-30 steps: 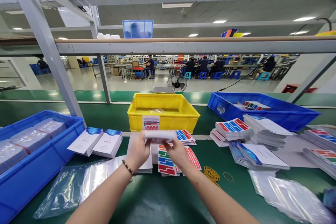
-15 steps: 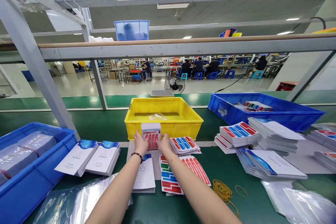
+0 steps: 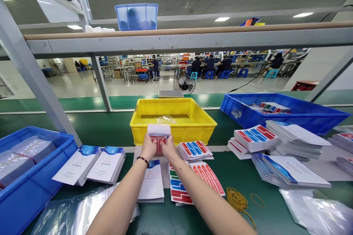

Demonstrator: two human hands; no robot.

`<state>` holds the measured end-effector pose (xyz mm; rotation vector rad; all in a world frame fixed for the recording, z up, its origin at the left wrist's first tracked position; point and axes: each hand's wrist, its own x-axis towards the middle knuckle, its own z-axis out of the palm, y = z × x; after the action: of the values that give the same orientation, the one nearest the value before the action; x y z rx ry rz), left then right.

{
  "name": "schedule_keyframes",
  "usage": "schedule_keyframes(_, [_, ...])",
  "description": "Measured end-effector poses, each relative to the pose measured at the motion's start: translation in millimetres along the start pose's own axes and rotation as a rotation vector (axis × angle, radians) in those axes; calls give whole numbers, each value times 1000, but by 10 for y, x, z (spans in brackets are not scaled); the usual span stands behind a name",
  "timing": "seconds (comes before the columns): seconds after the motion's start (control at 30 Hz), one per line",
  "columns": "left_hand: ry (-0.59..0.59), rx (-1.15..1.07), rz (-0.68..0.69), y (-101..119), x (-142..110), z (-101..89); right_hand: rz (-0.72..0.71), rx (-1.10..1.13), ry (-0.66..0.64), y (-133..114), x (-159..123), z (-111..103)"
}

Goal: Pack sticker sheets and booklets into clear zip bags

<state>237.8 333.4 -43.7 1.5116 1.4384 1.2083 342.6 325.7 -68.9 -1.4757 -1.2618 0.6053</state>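
Note:
My left hand point(image 3: 148, 149), with a beaded bracelet at the wrist, and my right hand point(image 3: 170, 149) close on the two sides of an upright stack of cards point(image 3: 159, 130). Its front has a red print, and it stands at the near wall of a yellow bin point(image 3: 204, 129). Below my hands lies a white booklet point(image 3: 152, 185) with a blue top. Under my right forearm are red, blue and green printed cards point(image 3: 176, 187), with red striped cards point(image 3: 208, 178) beside them. Another small pile of red and blue cards point(image 3: 195, 150) sits right of my right hand.
On the left are a blue bin point(image 3: 35, 187) with banded bundles, two booklet piles point(image 3: 106, 167) and clear plastic bags point(image 3: 74, 209). Rubber bands point(image 3: 236, 199), card stacks point(image 3: 255, 137), booklets point(image 3: 292, 169) and another blue bin point(image 3: 286, 121) are on the right. A shelf beam point(image 3: 176, 40) crosses above.
A flat white item held between my hands has been lowered to the front of the yellow bin. Both hands reached forward and now grip the upright card stack there. The view shifted.

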Motion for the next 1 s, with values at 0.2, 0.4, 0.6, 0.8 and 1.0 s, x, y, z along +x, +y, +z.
schedule_keyframes(0.2, [-60, 6, -54, -145, -31, -88, 63, 32, -37, 86, 3, 107])
schedule_keyframes(0.4, [-77, 6, -49, -185, -13, -176, 102, 21, -6, 81, 29, 17])
schedule_keyframes(0.6, [-15, 44, 62, 146, -332, -536, -3, -15, 33, -189, -289, -358])
schedule_keyframes(0.8, [-94, 199, 211, 346, -1116, -1162, -222, -24, -110, -308, -1067, -812])
schedule_keyframes(1.0, [-209, 697, 52, 87, -1806, -1420, -281, -53, -286, -131, -1605, -1050])
